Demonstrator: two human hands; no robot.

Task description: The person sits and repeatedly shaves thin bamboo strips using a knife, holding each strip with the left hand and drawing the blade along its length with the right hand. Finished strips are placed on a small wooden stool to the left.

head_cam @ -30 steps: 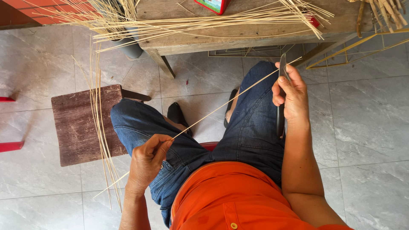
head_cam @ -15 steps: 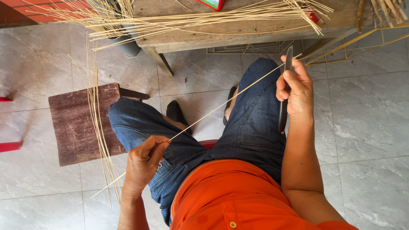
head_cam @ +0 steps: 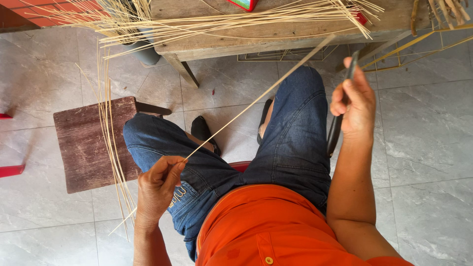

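Grey tile floor (head_cam: 433,133) all around, with a wooden bench (head_cam: 276,34) up top covered in a spread of pale strips (head_cam: 236,19). A dark wooden stool (head_cam: 84,143) sits by the left knee, more strips hanging down past it. One long strip (head_cam: 246,106) runs diagonally across the lap. The left hand (head_cam: 157,189) pinches its lower end between thumb and fingers. The right hand (head_cam: 354,101) is closed around a dark knife (head_cam: 337,125), held upright just beside the strip's upper end.
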